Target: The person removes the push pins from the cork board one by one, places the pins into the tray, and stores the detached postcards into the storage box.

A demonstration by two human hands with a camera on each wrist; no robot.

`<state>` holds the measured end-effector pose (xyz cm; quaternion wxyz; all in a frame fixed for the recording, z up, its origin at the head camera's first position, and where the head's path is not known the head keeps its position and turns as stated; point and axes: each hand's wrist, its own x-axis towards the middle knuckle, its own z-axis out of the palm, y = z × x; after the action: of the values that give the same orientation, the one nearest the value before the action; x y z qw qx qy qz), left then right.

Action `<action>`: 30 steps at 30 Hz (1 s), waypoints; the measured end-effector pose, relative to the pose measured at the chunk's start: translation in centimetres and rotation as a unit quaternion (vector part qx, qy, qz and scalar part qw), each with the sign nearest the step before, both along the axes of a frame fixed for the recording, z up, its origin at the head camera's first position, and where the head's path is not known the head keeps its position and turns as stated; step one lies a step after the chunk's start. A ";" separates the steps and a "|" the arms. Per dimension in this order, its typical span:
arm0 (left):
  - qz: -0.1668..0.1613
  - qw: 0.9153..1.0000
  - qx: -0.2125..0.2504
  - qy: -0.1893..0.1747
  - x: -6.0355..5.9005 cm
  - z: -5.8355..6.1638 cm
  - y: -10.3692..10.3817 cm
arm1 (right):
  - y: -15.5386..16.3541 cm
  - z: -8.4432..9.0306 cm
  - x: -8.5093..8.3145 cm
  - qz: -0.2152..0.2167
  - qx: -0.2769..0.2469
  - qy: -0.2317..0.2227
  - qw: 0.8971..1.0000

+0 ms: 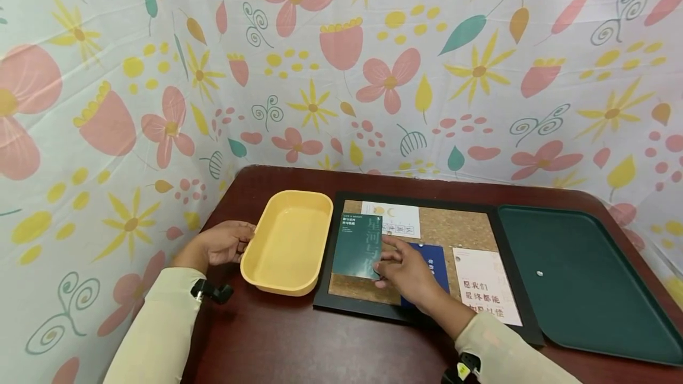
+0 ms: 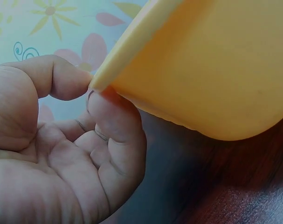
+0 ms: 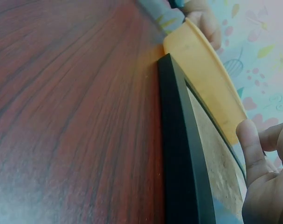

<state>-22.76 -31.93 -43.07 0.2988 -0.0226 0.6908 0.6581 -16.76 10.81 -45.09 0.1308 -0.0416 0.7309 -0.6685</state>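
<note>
**Card lifted off the corkboard, tub held steady**

The right hand [image 1: 407, 269] pinches a dark green card [image 1: 358, 246] by its lower right corner, over the left part of the corkboard [image 1: 459, 231]. At three o'clock from that hand lie a blue card [image 1: 434, 262] and a white card [image 1: 488, 292]; at twelve o'clock, another white card [image 1: 392, 218]. The left hand [image 1: 226, 242] grips the rim of the yellow tub [image 1: 288, 242], thumb on top. A green tray [image 1: 581, 271] sits on the table [image 1: 299, 342] at far right.
</note>
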 end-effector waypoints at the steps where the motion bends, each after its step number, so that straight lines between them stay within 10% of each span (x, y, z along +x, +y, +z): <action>1: 0.003 1.000 -0.001 -0.001 0.0 0.0 0.1 | -0.1 0.1 0.0 0.000 0.001 0.000 1.000; 30: 0.018 1.000 -0.009 -0.001 0.1 0.0 0.1 | -2.2 1.6 -0.3 0.013 -0.022 0.006 1.000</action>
<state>-22.61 -31.79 -43.07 0.2872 -0.0379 0.6963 0.6567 -17.06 8.60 -43.51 0.1344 -0.0582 0.7161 -0.6824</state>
